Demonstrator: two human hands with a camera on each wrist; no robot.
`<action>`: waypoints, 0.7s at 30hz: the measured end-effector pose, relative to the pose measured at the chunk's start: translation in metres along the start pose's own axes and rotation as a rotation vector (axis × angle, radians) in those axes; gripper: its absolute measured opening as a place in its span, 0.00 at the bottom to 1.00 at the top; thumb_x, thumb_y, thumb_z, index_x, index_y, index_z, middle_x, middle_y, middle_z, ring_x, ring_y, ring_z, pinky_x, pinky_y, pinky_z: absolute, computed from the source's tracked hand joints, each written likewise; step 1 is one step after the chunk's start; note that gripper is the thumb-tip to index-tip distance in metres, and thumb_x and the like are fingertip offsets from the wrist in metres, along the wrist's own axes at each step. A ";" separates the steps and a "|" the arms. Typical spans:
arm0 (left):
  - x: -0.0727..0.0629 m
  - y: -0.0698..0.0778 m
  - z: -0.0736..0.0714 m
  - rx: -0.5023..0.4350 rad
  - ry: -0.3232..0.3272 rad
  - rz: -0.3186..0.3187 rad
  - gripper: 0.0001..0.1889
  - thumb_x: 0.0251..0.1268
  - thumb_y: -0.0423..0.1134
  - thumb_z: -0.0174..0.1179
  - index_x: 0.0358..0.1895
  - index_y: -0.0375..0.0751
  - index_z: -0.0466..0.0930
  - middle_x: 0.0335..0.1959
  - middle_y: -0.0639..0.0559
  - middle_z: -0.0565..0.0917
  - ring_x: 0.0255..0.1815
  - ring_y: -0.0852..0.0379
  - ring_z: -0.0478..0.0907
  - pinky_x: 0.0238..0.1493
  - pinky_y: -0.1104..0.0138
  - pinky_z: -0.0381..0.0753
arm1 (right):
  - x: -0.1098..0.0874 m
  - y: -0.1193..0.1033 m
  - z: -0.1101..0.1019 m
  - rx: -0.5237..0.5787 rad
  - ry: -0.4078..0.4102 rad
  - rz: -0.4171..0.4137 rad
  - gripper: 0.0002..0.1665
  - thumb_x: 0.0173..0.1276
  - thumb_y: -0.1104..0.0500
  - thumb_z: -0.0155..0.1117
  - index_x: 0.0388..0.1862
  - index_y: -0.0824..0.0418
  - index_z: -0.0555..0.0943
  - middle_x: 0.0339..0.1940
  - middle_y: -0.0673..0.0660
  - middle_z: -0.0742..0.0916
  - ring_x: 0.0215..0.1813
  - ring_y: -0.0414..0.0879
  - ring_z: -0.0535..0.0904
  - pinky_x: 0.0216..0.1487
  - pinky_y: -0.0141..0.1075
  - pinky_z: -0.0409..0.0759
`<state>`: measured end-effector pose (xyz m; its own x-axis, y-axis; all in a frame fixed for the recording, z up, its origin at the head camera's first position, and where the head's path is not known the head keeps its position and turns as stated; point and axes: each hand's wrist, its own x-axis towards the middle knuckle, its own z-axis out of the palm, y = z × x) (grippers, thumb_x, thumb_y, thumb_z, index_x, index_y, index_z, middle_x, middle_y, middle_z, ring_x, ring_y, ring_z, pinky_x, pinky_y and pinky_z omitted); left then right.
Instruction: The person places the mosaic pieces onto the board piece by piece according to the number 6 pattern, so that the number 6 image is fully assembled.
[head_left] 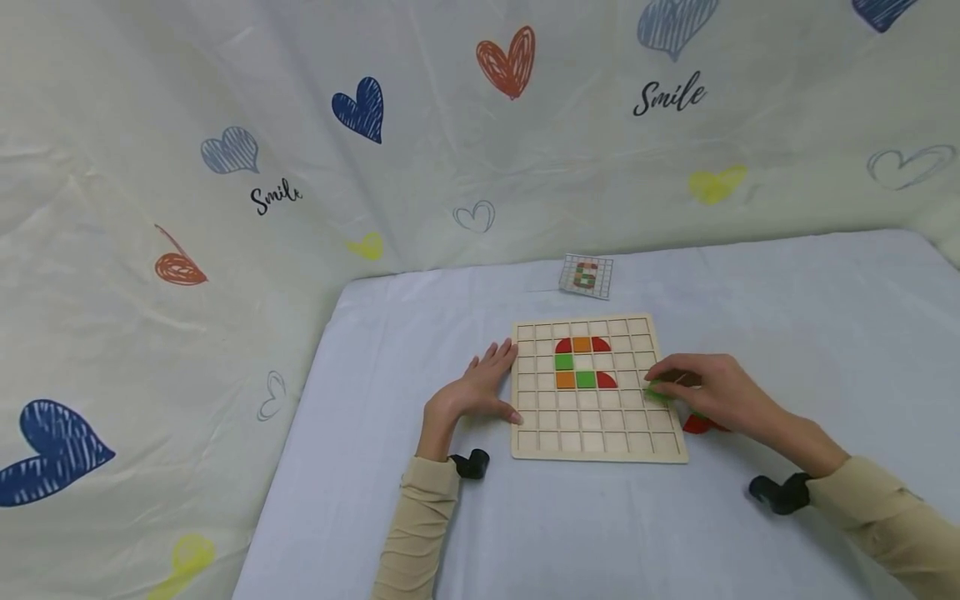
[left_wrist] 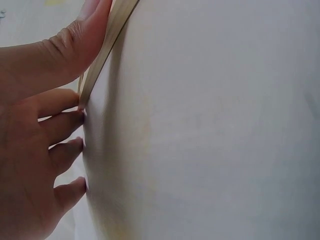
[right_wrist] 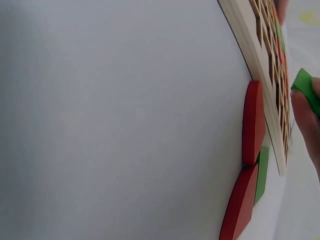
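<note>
A pale wooden grid board (head_left: 540, 421) lies on the table. My left hand (head_left: 474, 392) is spread along its left side, thumb on the edge and fingertips by the upper left border; in the left wrist view the thumb (left_wrist: 82, 47) lies against the wood. Over the board's right edge, my right hand (head_left: 723, 387) pinches a green tile (right_wrist: 305, 90) between thumb and fingers. Set in the grid are red rounded tiles (head_left: 602, 344), orange squares (head_left: 565, 380) and green squares (head_left: 564, 362), together in a C-like shape.
Beside the board's right edge lie two red rounded tiles (right_wrist: 253, 122) and a green tile (right_wrist: 262, 175), partly under my right hand in the head view. A pattern card (head_left: 587, 276) with a coloured design lies behind the board. A hanging cloth (head_left: 420, 150) borders the table's back.
</note>
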<state>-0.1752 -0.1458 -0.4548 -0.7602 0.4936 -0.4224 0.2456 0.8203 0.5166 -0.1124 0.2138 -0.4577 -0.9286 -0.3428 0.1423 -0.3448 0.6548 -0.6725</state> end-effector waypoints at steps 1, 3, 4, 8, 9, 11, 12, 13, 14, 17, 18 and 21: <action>0.000 -0.001 0.000 0.002 0.000 -0.001 0.63 0.54 0.47 0.79 0.85 0.45 0.40 0.87 0.53 0.38 0.87 0.52 0.31 0.86 0.53 0.34 | 0.001 -0.002 0.001 0.016 -0.010 0.009 0.10 0.62 0.66 0.77 0.41 0.55 0.90 0.40 0.50 0.91 0.37 0.36 0.86 0.41 0.29 0.87; 0.000 -0.001 0.001 0.002 0.000 0.000 0.63 0.55 0.47 0.79 0.85 0.45 0.39 0.87 0.54 0.38 0.87 0.52 0.31 0.86 0.53 0.34 | 0.003 -0.004 0.003 0.041 -0.028 0.021 0.09 0.62 0.65 0.76 0.42 0.56 0.89 0.40 0.50 0.91 0.39 0.36 0.85 0.42 0.28 0.87; 0.001 -0.001 0.001 0.001 -0.001 -0.001 0.63 0.55 0.47 0.79 0.85 0.45 0.39 0.87 0.54 0.38 0.87 0.53 0.31 0.86 0.53 0.34 | 0.003 -0.005 0.004 0.052 -0.036 0.024 0.10 0.62 0.65 0.76 0.42 0.57 0.89 0.40 0.51 0.91 0.40 0.37 0.85 0.43 0.28 0.87; 0.001 -0.002 0.002 0.000 -0.005 -0.005 0.63 0.54 0.47 0.79 0.85 0.46 0.39 0.87 0.55 0.38 0.87 0.54 0.30 0.86 0.54 0.34 | 0.004 -0.008 0.008 0.074 -0.067 0.034 0.12 0.62 0.67 0.76 0.45 0.60 0.89 0.43 0.53 0.91 0.42 0.38 0.84 0.46 0.33 0.89; 0.001 -0.002 0.003 0.003 -0.006 -0.006 0.63 0.54 0.47 0.79 0.85 0.46 0.39 0.87 0.55 0.38 0.87 0.54 0.30 0.86 0.54 0.33 | 0.004 -0.009 0.009 0.077 -0.074 0.030 0.13 0.62 0.67 0.76 0.46 0.60 0.89 0.44 0.54 0.91 0.42 0.39 0.84 0.47 0.36 0.89; 0.001 -0.002 0.003 0.005 -0.005 -0.007 0.63 0.54 0.47 0.79 0.85 0.46 0.39 0.87 0.55 0.38 0.87 0.54 0.30 0.86 0.55 0.33 | 0.005 -0.011 0.010 0.085 -0.087 0.028 0.15 0.61 0.67 0.76 0.48 0.61 0.89 0.46 0.55 0.90 0.43 0.40 0.84 0.49 0.39 0.89; 0.001 -0.002 0.003 0.005 -0.005 -0.006 0.64 0.54 0.47 0.79 0.85 0.46 0.39 0.87 0.55 0.38 0.87 0.54 0.30 0.86 0.55 0.33 | 0.005 -0.012 0.010 0.091 -0.091 0.025 0.16 0.61 0.68 0.76 0.49 0.62 0.88 0.46 0.55 0.90 0.44 0.41 0.84 0.49 0.41 0.89; 0.001 -0.002 0.003 0.008 -0.004 -0.005 0.64 0.55 0.47 0.79 0.85 0.46 0.39 0.87 0.55 0.38 0.87 0.54 0.30 0.86 0.55 0.33 | 0.006 -0.013 0.010 0.094 -0.095 0.021 0.17 0.61 0.68 0.76 0.50 0.62 0.88 0.47 0.56 0.90 0.44 0.42 0.84 0.50 0.41 0.89; 0.002 -0.002 0.003 0.008 -0.004 -0.005 0.64 0.55 0.47 0.79 0.85 0.46 0.39 0.87 0.55 0.38 0.87 0.54 0.30 0.86 0.55 0.33 | 0.006 -0.014 0.010 0.099 -0.097 0.017 0.18 0.60 0.68 0.76 0.51 0.62 0.88 0.48 0.56 0.90 0.44 0.42 0.85 0.50 0.41 0.89; 0.002 -0.002 0.002 0.011 -0.002 -0.008 0.64 0.55 0.47 0.79 0.85 0.46 0.39 0.87 0.55 0.38 0.87 0.54 0.30 0.86 0.55 0.34 | 0.008 -0.016 0.011 0.119 -0.105 0.005 0.20 0.60 0.68 0.77 0.52 0.64 0.88 0.48 0.57 0.90 0.44 0.44 0.85 0.49 0.40 0.89; 0.002 -0.002 0.002 0.012 -0.001 -0.011 0.64 0.55 0.47 0.79 0.85 0.46 0.39 0.87 0.55 0.38 0.87 0.54 0.30 0.86 0.55 0.34 | 0.009 -0.017 0.012 0.124 -0.109 -0.002 0.20 0.60 0.68 0.77 0.52 0.64 0.88 0.48 0.57 0.90 0.44 0.44 0.85 0.49 0.39 0.89; 0.003 -0.002 0.002 0.012 0.004 -0.013 0.64 0.54 0.47 0.79 0.85 0.46 0.39 0.87 0.55 0.38 0.87 0.54 0.30 0.86 0.55 0.33 | 0.011 -0.018 0.014 0.120 -0.109 -0.017 0.19 0.59 0.66 0.78 0.51 0.64 0.89 0.46 0.55 0.90 0.42 0.41 0.84 0.46 0.34 0.89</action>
<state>-0.1769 -0.1454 -0.4585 -0.7660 0.4813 -0.4260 0.2424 0.8302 0.5020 -0.1144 0.1889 -0.4541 -0.9002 -0.4282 0.0792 -0.3354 0.5658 -0.7532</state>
